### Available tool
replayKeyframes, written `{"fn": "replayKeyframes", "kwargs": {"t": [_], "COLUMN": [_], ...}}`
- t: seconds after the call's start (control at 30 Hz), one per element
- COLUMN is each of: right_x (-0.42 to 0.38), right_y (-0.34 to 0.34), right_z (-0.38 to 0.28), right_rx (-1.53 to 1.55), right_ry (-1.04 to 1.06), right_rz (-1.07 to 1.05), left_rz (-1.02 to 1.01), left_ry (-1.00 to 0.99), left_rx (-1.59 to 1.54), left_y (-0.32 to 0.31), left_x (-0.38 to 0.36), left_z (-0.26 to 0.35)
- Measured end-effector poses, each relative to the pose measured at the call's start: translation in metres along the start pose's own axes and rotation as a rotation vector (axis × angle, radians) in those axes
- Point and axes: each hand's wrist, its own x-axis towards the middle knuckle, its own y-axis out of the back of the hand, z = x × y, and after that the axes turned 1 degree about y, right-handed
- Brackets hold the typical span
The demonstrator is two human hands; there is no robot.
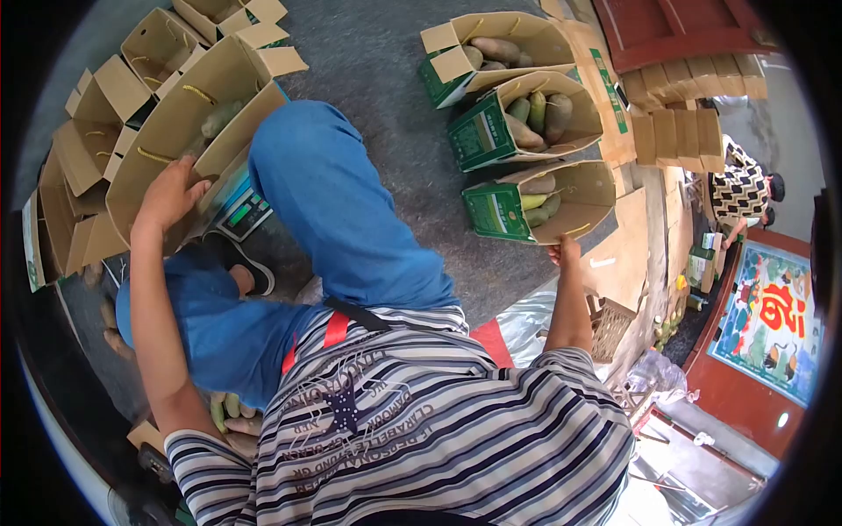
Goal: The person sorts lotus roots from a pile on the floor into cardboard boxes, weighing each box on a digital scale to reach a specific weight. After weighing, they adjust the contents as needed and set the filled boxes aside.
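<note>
Big cardboard box [171,123] at the left hand [170,195]: just one, open at the top, tall and stiff, with smooth tan insides. Has two twisty yellow rope handles. Leans over a scale [244,215] with a green lit screen. Shows greenish, bumpy vegetables [219,118] down inside, too shadowy to count. Lies right at the left fingers, with the rim touched by them and the thumb spread apart from the rest.

Three more open boxes across the gray floor [386,131], all in one row, green outside and plain brown inside. See the near box [574,197] touching the right hand [566,251], with fingers bent and close together on the rim, by a yellow rope handle [577,230]. Can't tell how tight. Count about four long, round-ended vegetables in the middle box [481,133], some green and some brownish. Find about four in the far box [449,77] and a few in the near one, with one yellow-green.

Several more open boxes [96,131] behind the big one, with floppy flaps. Blue, wrinkly pants [324,184] between the hands, below a stripy shirt [421,394]. One other person [741,184] far off at the right, in a patterned top.
</note>
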Motion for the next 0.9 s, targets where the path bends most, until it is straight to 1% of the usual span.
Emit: {"fn": "replayKeyframes", "kwargs": {"t": [0.13, 0.23, 0.33, 0.43, 0.5, 0.57, 0.63, 0.7, 0.77, 0.8, 0.83, 0.9], "right_x": [0.003, -0.001, -0.006, -0.002, -0.007, -0.044, -0.127, -0.212, -0.312, -0.347, -0.404, -0.452], "right_y": [0.013, 0.013, 0.007, 0.019, 0.017, 0.007, -0.023, -0.053, -0.081, -0.097, -0.079, -0.079], "right_z": [0.017, 0.038, 0.046, 0.026, 0.002, -0.056, -0.144, -0.215, -0.251, -0.260, -0.259, -0.260], "right_rx": [-0.072, -0.071, -0.060, -0.329, -0.793, -0.632, -0.486, -0.324, -0.056, 0.156, -0.219, -0.175], "right_ry": [0.040, 0.012, 0.005, 0.018, 0.320, 1.011, 1.338, 1.602, 1.738, 1.946, 1.813, 1.980], "right_rz": [0.005, -0.060, 0.028, 0.124, 0.671, 0.798, 0.593, 0.372, 0.177, 0.102, -0.004, -0.289], "left_rz": [0.015, 0.003, -0.012, -0.030, 0.008, 0.024, 0.012, 0.059, 0.065, 0.054, 0.066, 0.077], "left_ry": [-0.018, 0.019, 0.043, 0.037, 0.009, 0.000, -0.001, -0.035, -0.052, -0.060, -0.054, -0.051], "left_rx": [-0.013, -0.018, 0.010, 0.015, 0.004, 0.010, 0.032, 0.028, 0.017, 0.012, 0.025, 0.032], "left_y": [0.002, 0.004, 0.006, 0.008, 0.004, 0.000, -0.007, -0.011, -0.016, -0.014, -0.014, -0.013], "left_x": [-0.002, -0.002, -0.001, -0.001, 0.000, 0.002, 0.010, 0.012, 0.015, 0.016, 0.015, 0.016], "left_z": [0.000, 0.005, 0.010, 0.016, 0.014, 0.009, 0.003, 0.003, 0.002, -0.001, 0.000, 0.000]}}
